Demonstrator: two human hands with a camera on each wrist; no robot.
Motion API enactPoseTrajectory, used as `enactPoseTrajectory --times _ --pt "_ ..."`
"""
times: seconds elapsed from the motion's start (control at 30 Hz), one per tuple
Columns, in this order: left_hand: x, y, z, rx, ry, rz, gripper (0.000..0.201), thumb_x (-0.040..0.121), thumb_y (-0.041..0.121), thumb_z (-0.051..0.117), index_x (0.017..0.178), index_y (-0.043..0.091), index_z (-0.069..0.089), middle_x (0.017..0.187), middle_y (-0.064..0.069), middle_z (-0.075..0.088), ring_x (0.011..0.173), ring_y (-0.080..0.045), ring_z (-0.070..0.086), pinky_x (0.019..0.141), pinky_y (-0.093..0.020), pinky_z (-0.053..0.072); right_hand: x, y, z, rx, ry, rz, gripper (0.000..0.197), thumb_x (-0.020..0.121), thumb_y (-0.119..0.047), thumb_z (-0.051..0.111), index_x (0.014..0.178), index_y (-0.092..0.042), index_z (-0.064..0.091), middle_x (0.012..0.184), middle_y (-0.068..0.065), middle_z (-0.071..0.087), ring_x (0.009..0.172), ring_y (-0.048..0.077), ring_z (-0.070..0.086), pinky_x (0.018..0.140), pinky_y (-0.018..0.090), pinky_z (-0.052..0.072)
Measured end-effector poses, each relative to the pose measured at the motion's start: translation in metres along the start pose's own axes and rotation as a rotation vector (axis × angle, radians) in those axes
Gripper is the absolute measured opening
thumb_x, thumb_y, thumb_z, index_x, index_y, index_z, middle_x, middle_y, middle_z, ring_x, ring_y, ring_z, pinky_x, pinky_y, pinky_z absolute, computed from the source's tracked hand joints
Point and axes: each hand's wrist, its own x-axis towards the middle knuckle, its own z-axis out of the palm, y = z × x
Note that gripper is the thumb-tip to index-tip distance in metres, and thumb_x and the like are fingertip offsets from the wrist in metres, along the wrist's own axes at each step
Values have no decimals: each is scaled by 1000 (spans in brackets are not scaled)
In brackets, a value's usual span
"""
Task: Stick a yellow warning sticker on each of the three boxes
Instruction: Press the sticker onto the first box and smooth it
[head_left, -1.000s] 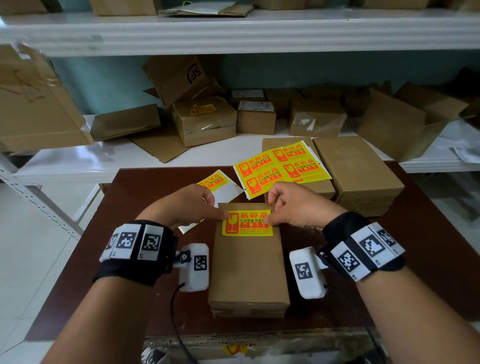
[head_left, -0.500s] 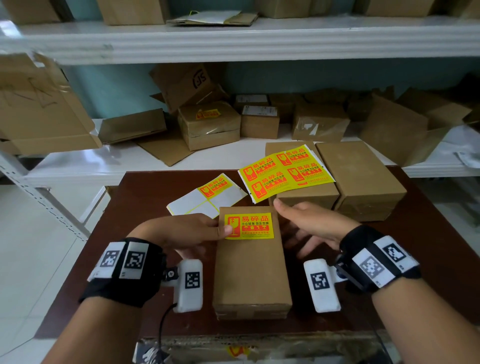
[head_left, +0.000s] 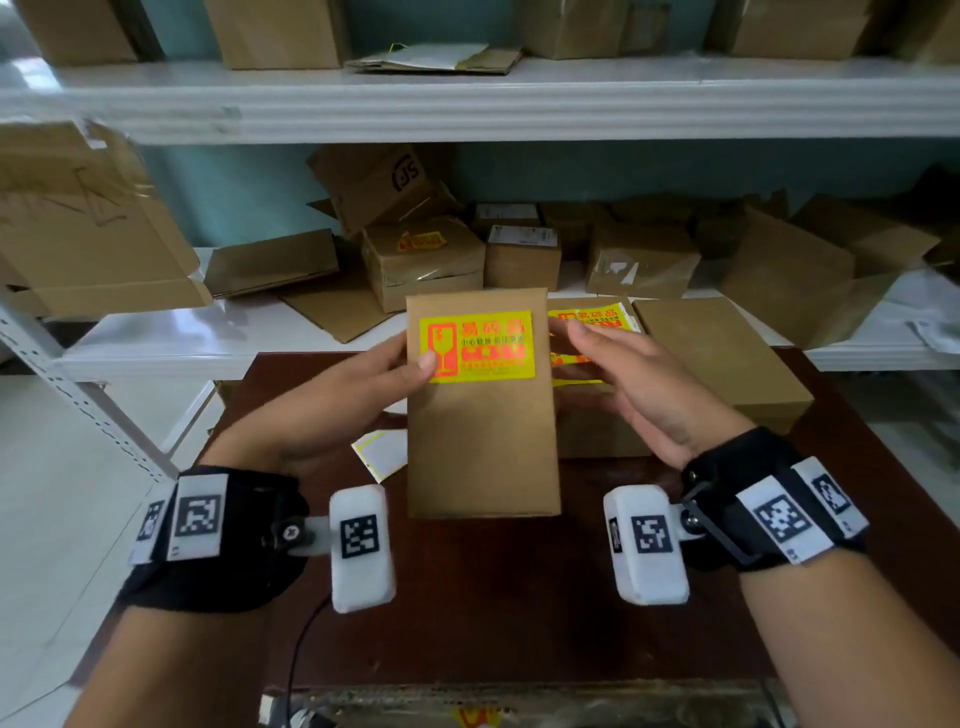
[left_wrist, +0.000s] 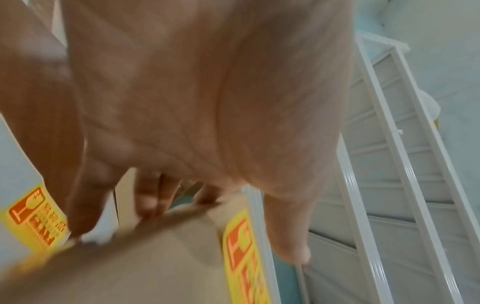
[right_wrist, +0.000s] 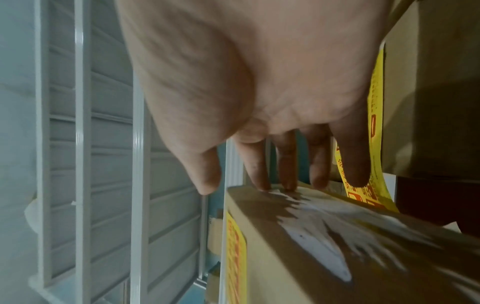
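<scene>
A brown cardboard box (head_left: 483, 447) is held upright above the table, with a yellow warning sticker (head_left: 488, 345) stuck on the upper part of its face. My left hand (head_left: 410, 364) grips its left edge, thumb on the sticker and fingers behind. My right hand (head_left: 587, 343) lies against the box's right side with fingers straight, and its thumb stands just off the front edge. Two more plain boxes lie on the table behind, one (head_left: 727, 358) at the right and one (head_left: 597, 431) under the yellow sticker sheet (head_left: 592, 318).
A white backing sheet (head_left: 382, 452) lies on the dark brown table (head_left: 519, 597) to the left of the box. White shelves (head_left: 467, 104) behind the table hold several cardboard boxes and flattened cartons. One shelf box (head_left: 423, 260) bears a yellow sticker.
The box lay flat on the table while both hands smoothed the sticker. Now the hands have lifted it off the table and tilted it upright, hiding part of the sticker sheet.
</scene>
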Motion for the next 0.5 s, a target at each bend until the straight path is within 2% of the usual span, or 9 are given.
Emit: enactPoseTrajectory --times 0.07,0.13,0.17,0.23,0.3,0.37,0.43,0.5 --pt "5 6 10 -57 95 75 58 87 49 55 143 38 43 132 17 64 122 -1 60 103 -29 46 3 2 8 14 17 -32 59 86 -58 66 138 -30 61 133 -10 67 129 17 58 111 53 45" --pt "14 6 20 -43 227 119 71 80 51 62 145 38 36 129 17 64 114 3 62 100 -26 48 5 4 19 21 20 -45 64 85 -61 65 141 -32 57 135 -13 66 133 13 54 112 53 43" --pt "19 5 24 -17 298 137 79 77 53 65 147 38 33 127 17 63 111 6 63 97 -24 48 5 5 24 18 25 -60 67 84 -63 65 143 -33 55 136 -14 65 133 10 53 113 52 42" --pt "29 -2 30 28 454 170 89 74 56 71 150 32 32 123 18 64 105 8 64 94 -23 50 7 7 32 -1 54 -116 59 89 -60 62 143 -35 55 135 -17 64 129 1 54 115 45 42" --pt "38 -10 34 53 613 199 86 74 55 77 147 28 39 119 17 66 102 6 65 91 -23 52 9 8 41 -35 86 -171 52 93 -58 59 141 -40 54 139 -17 60 129 -3 53 116 39 40" --pt "45 -17 37 92 714 216 81 74 55 78 142 26 45 116 17 68 102 5 64 86 -21 51 14 13 48 -61 125 -219 67 84 -69 59 145 -44 48 148 -17 50 137 0 45 119 40 37" --pt "49 -18 40 141 754 212 70 78 52 76 138 26 50 107 21 67 96 11 62 81 -16 49 19 19 54 -98 158 -259 82 77 -74 57 151 -44 40 153 -17 41 143 2 37 120 41 34" --pt "50 -19 42 208 747 204 56 85 51 70 134 28 54 97 28 65 88 19 58 77 -11 46 22 23 57 -157 173 -278 88 77 -77 57 155 -43 33 156 -17 38 145 4 34 120 44 33"
